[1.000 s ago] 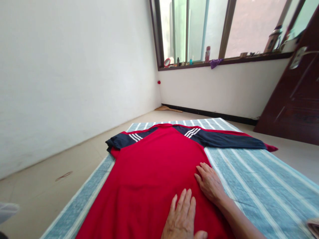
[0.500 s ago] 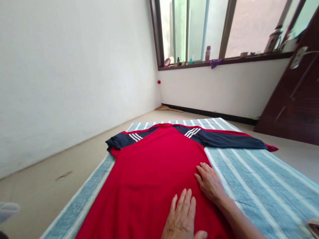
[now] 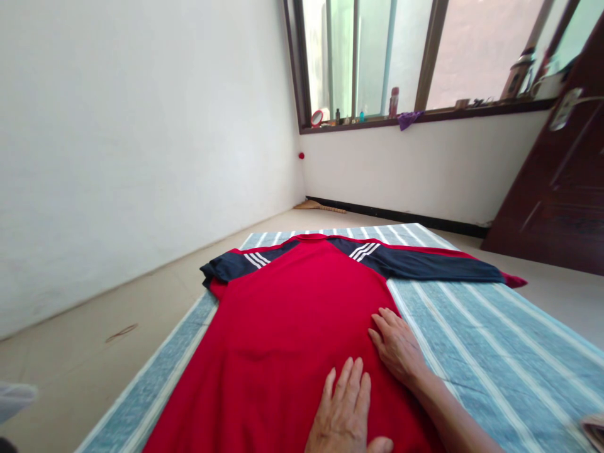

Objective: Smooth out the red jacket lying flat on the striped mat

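A red shirt (image 3: 287, 314) with navy sleeves and white shoulder stripes lies flat, back up, on a blue-and-white striped mat (image 3: 491, 352). My left hand (image 3: 346, 412) rests palm down on the lower part of the red cloth, fingers stretched out together. My right hand (image 3: 396, 346) lies flat on the shirt's right edge, fingers extended toward the collar, its forearm running off to the lower right. The right sleeve (image 3: 438, 267) stretches out across the mat; the left sleeve (image 3: 231, 267) is folded short at the mat's edge. Neither hand holds anything.
White walls stand left and ahead. A window sill (image 3: 425, 116) carries bottles, a small mirror and a purple cloth. A dark brown door (image 3: 561, 182) leans open at right. Beige tiled floor (image 3: 94, 340) surrounds the mat; a broom (image 3: 318, 206) lies by the far wall.
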{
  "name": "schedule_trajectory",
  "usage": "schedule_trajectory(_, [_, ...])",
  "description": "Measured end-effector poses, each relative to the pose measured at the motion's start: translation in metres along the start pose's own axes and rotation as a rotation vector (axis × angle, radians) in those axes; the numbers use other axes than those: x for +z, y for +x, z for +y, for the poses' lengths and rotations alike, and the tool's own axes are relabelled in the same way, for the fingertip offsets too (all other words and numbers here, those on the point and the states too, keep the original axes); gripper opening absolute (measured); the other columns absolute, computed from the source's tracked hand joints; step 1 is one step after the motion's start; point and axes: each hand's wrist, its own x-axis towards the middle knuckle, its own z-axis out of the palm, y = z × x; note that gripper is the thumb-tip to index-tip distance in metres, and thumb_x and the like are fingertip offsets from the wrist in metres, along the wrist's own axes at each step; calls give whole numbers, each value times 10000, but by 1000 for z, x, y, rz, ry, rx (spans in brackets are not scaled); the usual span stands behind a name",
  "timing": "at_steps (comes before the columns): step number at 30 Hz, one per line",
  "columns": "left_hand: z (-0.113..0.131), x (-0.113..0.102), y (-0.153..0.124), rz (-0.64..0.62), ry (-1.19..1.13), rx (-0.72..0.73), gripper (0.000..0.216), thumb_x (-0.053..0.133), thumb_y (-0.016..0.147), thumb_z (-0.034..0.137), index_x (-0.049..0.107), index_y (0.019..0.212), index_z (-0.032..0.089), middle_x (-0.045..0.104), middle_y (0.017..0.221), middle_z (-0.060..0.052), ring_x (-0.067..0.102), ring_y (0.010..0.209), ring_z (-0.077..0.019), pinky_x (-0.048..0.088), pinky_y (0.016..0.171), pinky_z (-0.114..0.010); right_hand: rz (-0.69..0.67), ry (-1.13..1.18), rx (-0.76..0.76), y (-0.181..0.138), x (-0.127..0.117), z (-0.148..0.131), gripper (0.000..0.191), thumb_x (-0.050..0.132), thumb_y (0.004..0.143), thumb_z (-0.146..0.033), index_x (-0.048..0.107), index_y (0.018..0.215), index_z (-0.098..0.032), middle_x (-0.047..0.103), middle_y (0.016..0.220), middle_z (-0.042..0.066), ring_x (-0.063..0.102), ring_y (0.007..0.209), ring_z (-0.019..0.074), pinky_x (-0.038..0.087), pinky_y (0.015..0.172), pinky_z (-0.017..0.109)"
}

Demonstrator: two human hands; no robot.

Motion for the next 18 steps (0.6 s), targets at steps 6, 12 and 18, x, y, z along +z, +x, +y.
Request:
schedule_trajectory(6, [2, -5, 1, -35, -21, -2, 639, 459, 889, 549, 424, 1384, 146, 409, 1428, -132, 400, 1302, -269, 371, 1055, -422, 6, 7, 0, 0, 1, 1, 398, 391, 915, -331, 587, 1210, -151, 510, 1329, 137, 423, 1270, 247, 310, 1064, 365])
schedule_trajectory(12, [2, -3, 3, -54, -18, -7, 649, 437, 891, 574, 437, 1374, 140, 420, 1418, -144, 415, 1291, -276, 379, 1049, -429, 7, 14, -9, 0, 0, 1, 392, 387, 915, -327, 593, 1199, -151, 512, 1325, 139, 431, 1262, 250, 316, 1059, 368])
schedule_trajectory(18, [1, -4, 4, -66, -29, -3, 660, 400, 897, 596, 452, 1363, 132, 422, 1407, -157, 409, 1293, -287, 393, 1034, -455, 3, 10, -6, 0, 0, 0, 396, 386, 917, -328, 586, 1208, -149, 511, 1325, 137, 430, 1260, 251, 312, 1062, 372])
